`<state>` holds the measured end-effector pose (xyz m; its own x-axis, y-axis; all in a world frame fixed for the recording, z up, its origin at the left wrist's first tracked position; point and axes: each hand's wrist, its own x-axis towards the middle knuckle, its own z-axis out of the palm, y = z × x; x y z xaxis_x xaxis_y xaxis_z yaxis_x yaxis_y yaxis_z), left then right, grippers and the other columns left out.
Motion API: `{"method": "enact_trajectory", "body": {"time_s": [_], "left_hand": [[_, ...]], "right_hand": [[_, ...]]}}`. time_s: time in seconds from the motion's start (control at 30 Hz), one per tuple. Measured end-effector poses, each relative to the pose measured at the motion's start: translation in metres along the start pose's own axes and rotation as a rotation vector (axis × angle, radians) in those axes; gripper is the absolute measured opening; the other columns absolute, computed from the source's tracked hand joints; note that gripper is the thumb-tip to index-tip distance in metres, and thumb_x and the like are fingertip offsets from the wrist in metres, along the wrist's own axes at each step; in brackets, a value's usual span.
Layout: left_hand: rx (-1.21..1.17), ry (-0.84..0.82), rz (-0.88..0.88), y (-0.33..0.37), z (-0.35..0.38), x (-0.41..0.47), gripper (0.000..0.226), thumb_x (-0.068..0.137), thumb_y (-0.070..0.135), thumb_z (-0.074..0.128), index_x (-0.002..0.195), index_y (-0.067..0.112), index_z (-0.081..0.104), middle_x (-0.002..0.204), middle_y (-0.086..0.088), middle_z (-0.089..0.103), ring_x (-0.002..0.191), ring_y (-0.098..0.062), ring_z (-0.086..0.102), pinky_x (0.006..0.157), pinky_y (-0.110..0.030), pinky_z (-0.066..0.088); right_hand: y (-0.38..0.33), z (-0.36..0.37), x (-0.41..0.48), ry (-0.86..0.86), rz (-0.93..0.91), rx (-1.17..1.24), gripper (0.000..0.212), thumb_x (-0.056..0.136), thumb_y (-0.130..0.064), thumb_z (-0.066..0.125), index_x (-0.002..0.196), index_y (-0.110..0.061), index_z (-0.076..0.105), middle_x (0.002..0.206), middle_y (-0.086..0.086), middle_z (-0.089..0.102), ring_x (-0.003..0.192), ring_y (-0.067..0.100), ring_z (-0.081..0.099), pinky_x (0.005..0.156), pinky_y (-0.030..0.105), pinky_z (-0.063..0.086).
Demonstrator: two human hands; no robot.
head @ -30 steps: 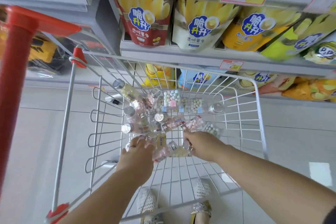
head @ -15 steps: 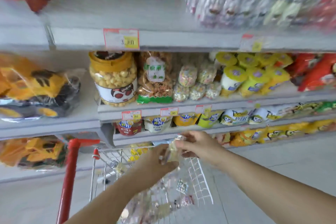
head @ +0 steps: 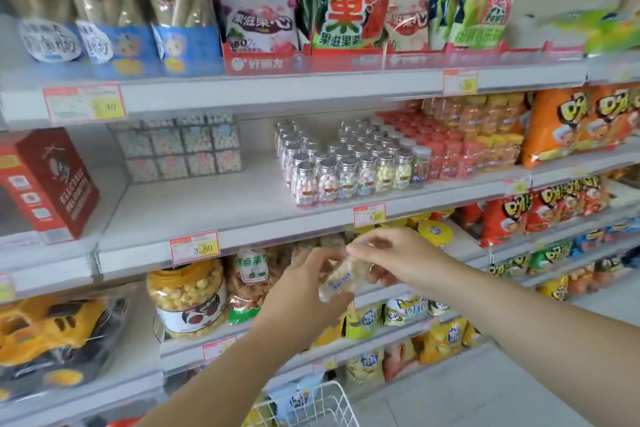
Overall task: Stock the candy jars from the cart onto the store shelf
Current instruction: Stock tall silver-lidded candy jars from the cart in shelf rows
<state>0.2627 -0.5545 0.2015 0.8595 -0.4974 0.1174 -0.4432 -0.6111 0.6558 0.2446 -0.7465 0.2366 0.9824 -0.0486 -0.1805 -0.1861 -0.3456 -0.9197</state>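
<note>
Middle shelf (head: 207, 208): a bare stretch left of the stocked block.

Left hand (head: 304, 291): below the shelf's front edge, fingers curled round the lower end of one candy jar.

Cart (head: 322, 402): only a white wire corner shows, beneath the hands.

Candy jar (head: 341, 279): clear with pale sweets, long axis tilted, base down-left and top up-right.

Right hand (head: 391, 256): pinches the jar's upper end. Whether it holds a second jar cannot be told.

Shelved jars (head: 353, 170): silver-capped, upright, in rows at the front edge, above the grip.

Judgement: the right hand is nearer. The jar needs righting, then lifting over the edge.
</note>
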Motion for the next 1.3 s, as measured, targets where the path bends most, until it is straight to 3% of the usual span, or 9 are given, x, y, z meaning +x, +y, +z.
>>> {"method": "enact_trajectory", "body": {"time_s": [0.2,0.4,0.47,0.57,0.77,0.93,1.07,1.17,1.3], "left_hand": [[0.033,0.078,0.073,0.030,-0.002,0.044,0.051,0.087,0.053,0.064,0.132,0.044,0.042,0.118,0.024,0.046,0.101,0.003,0.051,0.089,-0.027,0.049],[-0.081,0.120,-0.046,0.064,0.021,0.095,0.050,0.093,0.046,0.060,0.138,0.046,0.040,0.112,0.016,0.059,0.072,-0.010,0.066,0.063,-0.023,0.054],[-0.064,0.166,-0.059,0.074,0.028,0.110,0.050,0.091,0.047,0.062,0.137,0.047,0.040,0.111,0.016,0.057,0.081,0.002,0.063,0.071,-0.024,0.056],[-0.060,0.250,-0.053,0.086,0.038,0.128,0.051,0.090,0.044,0.065,0.135,0.046,0.040,0.109,0.023,0.051,0.096,0.015,0.051,0.074,-0.010,0.047],[-0.001,0.322,-0.035,0.089,0.052,0.142,0.048,0.089,0.037,0.069,0.127,0.048,0.043,0.106,0.031,0.043,0.100,0.018,0.044,0.074,-0.003,0.039],[-0.004,0.365,0.001,0.083,0.053,0.146,0.048,0.091,0.030,0.068,0.128,0.048,0.044,0.133,0.021,0.043,0.114,0.002,0.047,0.096,-0.027,0.047],[0.067,0.448,0.116,0.079,0.045,0.149,0.054,0.093,0.028,0.065,0.139,0.044,0.040,0.128,0.027,0.038,0.101,0.008,0.046,0.084,-0.014,0.041],[0.220,0.578,0.221,0.069,0.030,0.157,0.040,0.092,0.023,0.064,0.129,0.035,0.054,0.122,0.015,0.053,0.092,-0.008,0.058,0.081,-0.033,0.051],[0.347,0.702,0.282,0.055,-0.003,0.180,0.024,0.087,0.023,0.054,0.104,0.024,0.070,0.100,0.007,0.067,0.086,-0.022,0.065,0.078,-0.045,0.054]], "right_hand": [[-0.007,-0.055,0.020,-0.005,-0.042,0.147,0.027,0.082,-0.028,0.079,0.104,-0.014,0.072,0.089,0.007,0.072,0.073,0.015,0.067,0.069,0.027,0.052],[0.003,-0.118,0.051,0.001,-0.126,0.239,0.022,0.085,-0.011,0.075,0.105,-0.017,0.069,0.089,0.006,0.072,0.077,0.018,0.066,0.074,0.031,0.053],[0.005,-0.136,0.060,-0.007,-0.140,0.265,0.023,0.086,-0.007,0.072,0.106,-0.018,0.069,0.093,0.006,0.071,0.080,0.020,0.066,0.074,0.030,0.054],[0.006,-0.158,0.071,-0.056,-0.120,0.381,0.031,0.086,-0.005,0.070,0.116,-0.013,0.066,0.094,0.009,0.065,0.082,0.023,0.063,0.073,0.031,0.057],[0.012,-0.174,0.092,-0.137,-0.052,0.421,0.052,0.064,-0.022,0.079,0.113,-0.008,0.067,0.089,0.008,0.069,0.078,0.021,0.068,0.069,0.029,0.057],[0.015,-0.168,0.101,-0.149,-0.063,0.480,0.044,0.067,-0.018,0.075,0.108,-0.003,0.067,0.085,0.010,0.071,0.072,0.019,0.067,0.065,0.026,0.058],[0.006,-0.166,0.107,-0.082,-0.114,0.617,0.033,0.070,-0.016,0.073,0.100,-0.005,0.069,0.089,0.013,0.071,0.070,0.019,0.067,0.062,0.024,0.058],[-0.009,-0.169,0.123,0.044,-0.212,0.678,0.024,0.077,-0.011,0.071,0.101,-0.007,0.067,0.092,0.013,0.072,0.077,0.021,0.069,0.067,0.026,0.059],[-0.034,-0.176,0.169,0.308,-0.327,0.487,0.027,0.086,-0.004,0.072,0.108,-0.013,0.060,0.100,0.013,0.072,0.085,0.023,0.071,0.082,0.034,0.058]]}}
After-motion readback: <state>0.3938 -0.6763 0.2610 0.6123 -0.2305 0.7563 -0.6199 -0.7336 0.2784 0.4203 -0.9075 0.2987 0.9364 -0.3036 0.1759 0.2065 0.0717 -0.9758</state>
